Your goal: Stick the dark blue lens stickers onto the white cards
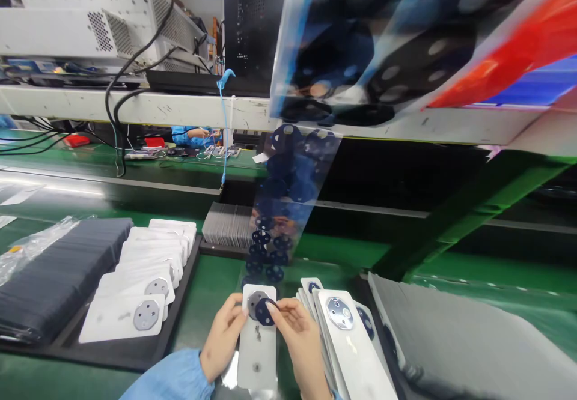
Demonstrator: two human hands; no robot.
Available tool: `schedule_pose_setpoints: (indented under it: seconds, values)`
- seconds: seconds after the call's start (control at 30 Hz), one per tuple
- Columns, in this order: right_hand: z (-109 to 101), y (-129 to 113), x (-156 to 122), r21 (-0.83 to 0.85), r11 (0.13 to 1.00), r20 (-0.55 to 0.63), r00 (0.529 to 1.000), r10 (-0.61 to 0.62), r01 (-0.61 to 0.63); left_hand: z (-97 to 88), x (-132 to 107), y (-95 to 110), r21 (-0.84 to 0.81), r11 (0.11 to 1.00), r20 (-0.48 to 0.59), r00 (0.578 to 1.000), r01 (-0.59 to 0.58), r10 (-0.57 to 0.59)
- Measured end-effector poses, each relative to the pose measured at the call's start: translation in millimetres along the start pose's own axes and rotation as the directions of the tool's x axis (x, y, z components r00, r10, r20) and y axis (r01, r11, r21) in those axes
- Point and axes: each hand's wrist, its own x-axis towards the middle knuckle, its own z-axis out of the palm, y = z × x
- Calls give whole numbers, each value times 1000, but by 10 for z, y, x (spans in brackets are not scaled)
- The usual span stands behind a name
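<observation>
White panel [256,352] lengthwise, patch [256,298] forward, pinched in left grip [223,331], disc [265,314] in right grip [301,333]

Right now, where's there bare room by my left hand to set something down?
Bare green bench shows between your left hand and the black tray holding white panels. It's crowded right of your right hand, with more panels and a grey stack.

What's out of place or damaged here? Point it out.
Nothing looks spilled or plainly damaged. The dark disc held by the right hand sits off-centre over the round grey patch on the white panel, so it looks askew. The fanned white panels on the left overlap unevenly.
</observation>
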Motion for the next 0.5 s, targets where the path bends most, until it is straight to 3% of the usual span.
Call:
schedule_pose_setpoints:
  seconds: [0.23, 0.5]
  values:
    - [5, 34, 16, -115, 993, -31, 999, -22, 18, 38, -26, -4, 18, 1000, 75, 997, 6, -7]
    - [2, 8, 5, -180, 982, -42, 997, -58, 50, 35, -25, 13, 43, 999, 89, 996, -1, -3]
